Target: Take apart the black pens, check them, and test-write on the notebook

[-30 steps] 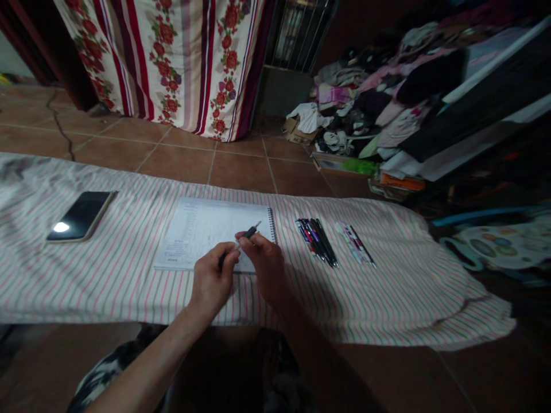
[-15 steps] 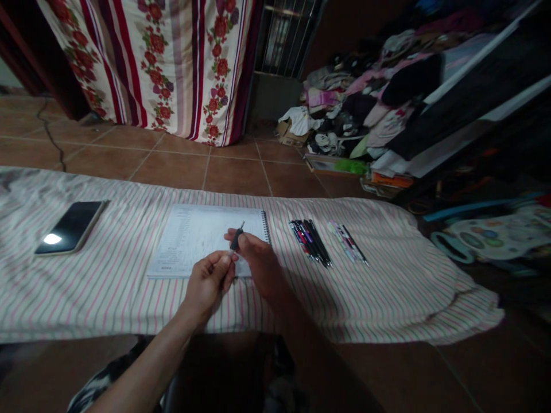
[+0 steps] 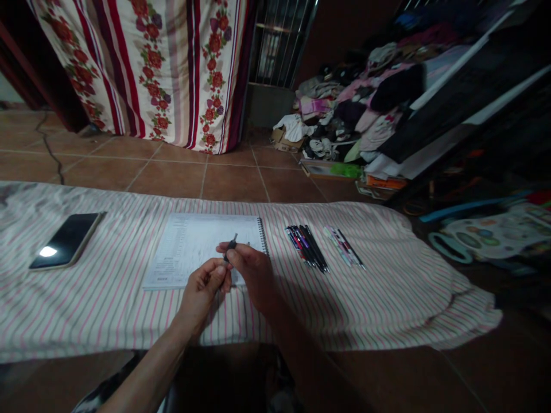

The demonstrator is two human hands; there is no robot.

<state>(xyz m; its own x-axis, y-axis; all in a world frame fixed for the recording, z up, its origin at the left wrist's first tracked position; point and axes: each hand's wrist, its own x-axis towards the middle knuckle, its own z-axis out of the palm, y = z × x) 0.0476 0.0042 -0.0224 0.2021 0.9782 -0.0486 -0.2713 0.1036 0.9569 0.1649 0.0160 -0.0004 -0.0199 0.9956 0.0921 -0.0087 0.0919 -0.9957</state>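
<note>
Above the notebook, my right hand (image 3: 253, 272) pinches a short dark pen-like piece (image 3: 231, 248) with a thin silver tip that points up and away. My left hand (image 3: 206, 284) is closed, thumb against fingers, at the lower end of that same piece; the fingers hide most of what it grips there. Beneath both hands lies a spiral notebook (image 3: 193, 241), its pale printed page facing up and its coil on the right. A bunch of pens (image 3: 307, 246), mostly black, rests right of the notebook. Farther right are several more pens (image 3: 344, 246), some of them pale.
A phone (image 3: 64, 241) lies face up at the left on the striped cloth (image 3: 116, 310). Past the cloth are the tiled floor (image 3: 232, 178) and a floral curtain (image 3: 176, 69). Heaped clothes (image 3: 357, 103) are at the back right, with a pale toy-like item (image 3: 495, 232) below.
The whole scene sits slightly lower and farther left as the camera shifts. Both hands keep hold of the dark piece with nearly the same grip.
</note>
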